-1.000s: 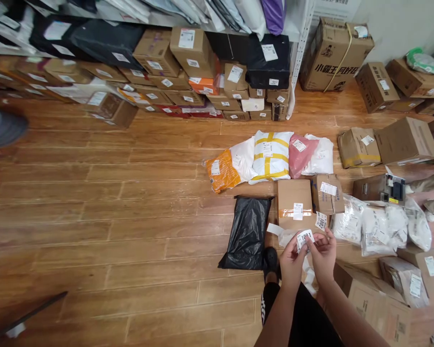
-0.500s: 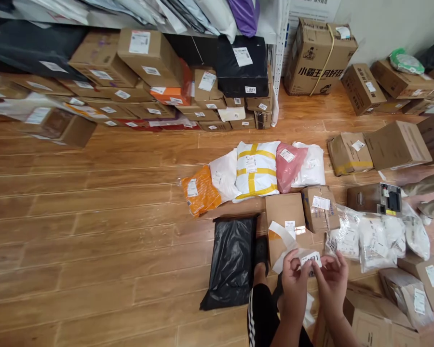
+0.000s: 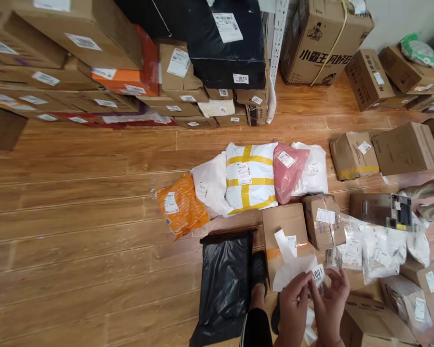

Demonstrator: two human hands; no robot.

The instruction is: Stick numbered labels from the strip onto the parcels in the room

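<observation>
Low at the front, my left hand (image 3: 292,301) is closed on a strip of white label backing (image 3: 294,271), which hangs out over a cardboard box (image 3: 275,217). A white sticker (image 3: 318,273) printed 1001 shows between my two hands. My right hand (image 3: 329,296) is closed with its thumb at the sticker's lower edge; part of the grip is hidden behind the fingers. The box under the strip bears its own white label and orange tape. Beside my foot lies a black plastic parcel (image 3: 222,284).
Bagged parcels lie in a row, among them an orange bag (image 3: 188,207) and a white yellow-taped one (image 3: 262,171). A shelf of labelled boxes (image 3: 224,48) stands at the back. More boxes (image 3: 407,147) and a person's legs (image 3: 430,193) are on the right.
The camera view has moved closer to the parcels. My hands have shifted slightly lower, and the sticker has tilted more upright between them. The white strip now spreads further to the left.
</observation>
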